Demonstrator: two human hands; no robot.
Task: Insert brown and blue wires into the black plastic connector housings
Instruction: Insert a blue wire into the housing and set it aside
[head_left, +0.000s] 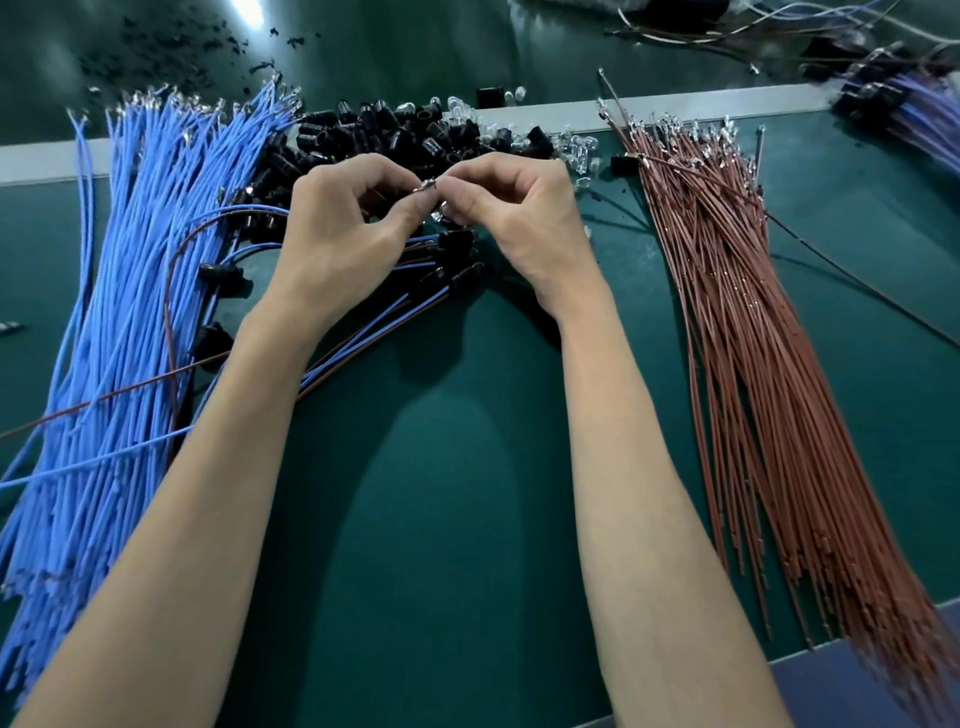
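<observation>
My left hand (343, 234) and right hand (519, 223) meet fingertip to fingertip above the green mat (441, 493). Both pinch one small metal terminal (428, 186); I cannot tell its wire colour. Black connector housings (395, 130) lie heaped just behind. Blue wires (130, 312) fan out at left, brown wires (753, 364) at right. Wired housings (454, 244) lie beneath my hands.

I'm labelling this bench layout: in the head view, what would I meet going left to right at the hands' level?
blue wire bundle → left hand → small metal terminal pinched by both hands → right hand → brown wire bundle. The black housings pile overlaps the hands, so it is left out.
</observation>
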